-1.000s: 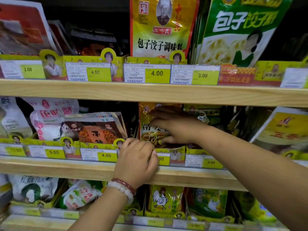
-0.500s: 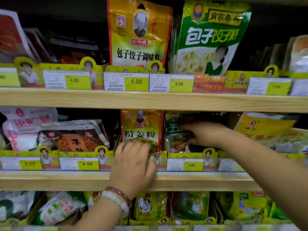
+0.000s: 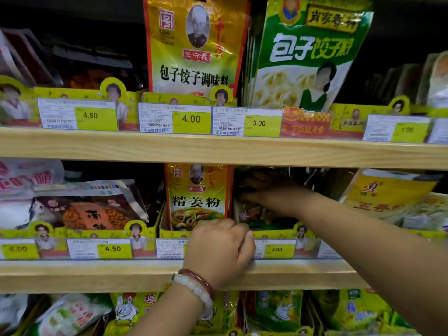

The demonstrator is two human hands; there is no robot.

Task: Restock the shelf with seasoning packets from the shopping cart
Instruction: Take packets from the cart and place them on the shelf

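Observation:
A yellow ginger-powder packet stands upright in the middle shelf's yellow cardboard tray. Just right of it sits a stack of dark green seasoning packets. My right hand reaches into that slot, its fingers curled over the front green packet and hiding its upper half. My left hand, with two bracelets at the wrist, is curled over the tray's front edge and price strip below the ginger packet. The shopping cart is out of view.
Wooden shelf boards run across above and below. Tall yellow and green dumpling-seasoning bags stand on the upper shelf. A brown packet lies left, a yellow five-spice packet right, chicken-print packets below.
My right hand left the yellow ginger packet and moved right into the green packets' slot. My left hand stayed on the tray's front edge. The view shifted right.

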